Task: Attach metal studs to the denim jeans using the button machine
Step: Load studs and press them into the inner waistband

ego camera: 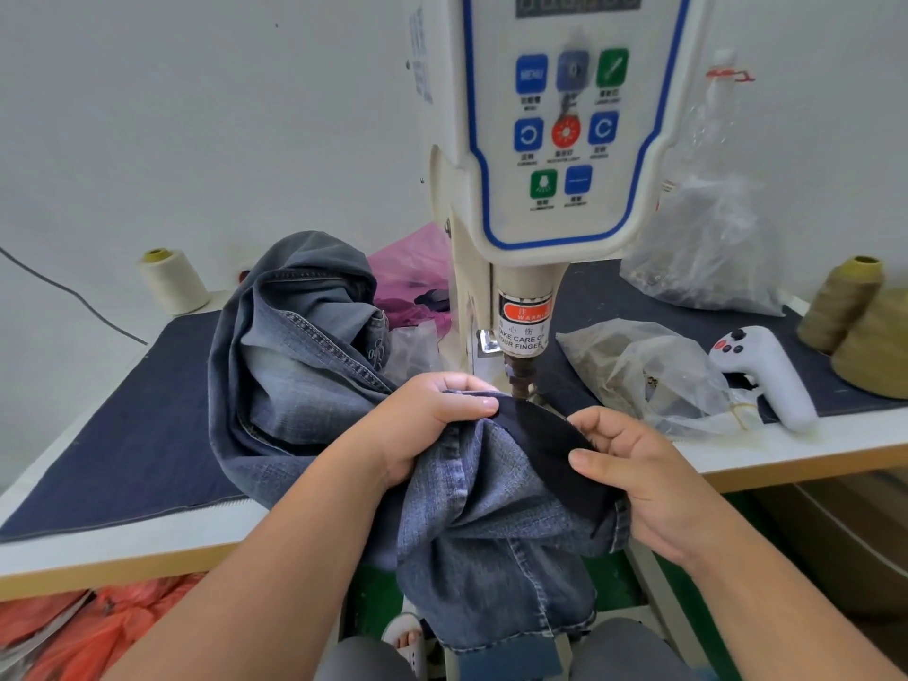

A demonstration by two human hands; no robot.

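Both hands grip the faded blue denim jeans (491, 523): the left hand (432, 425) bunches cloth, the right hand (634, 474) pinches a dark inner flap, stretched under the cream button machine's (550, 140) brass punch (520, 380). Best keep fingertips clear and cloth flat. On the table (786, 449), clear plastic bags (653, 380) seem to hold small metal pieces.
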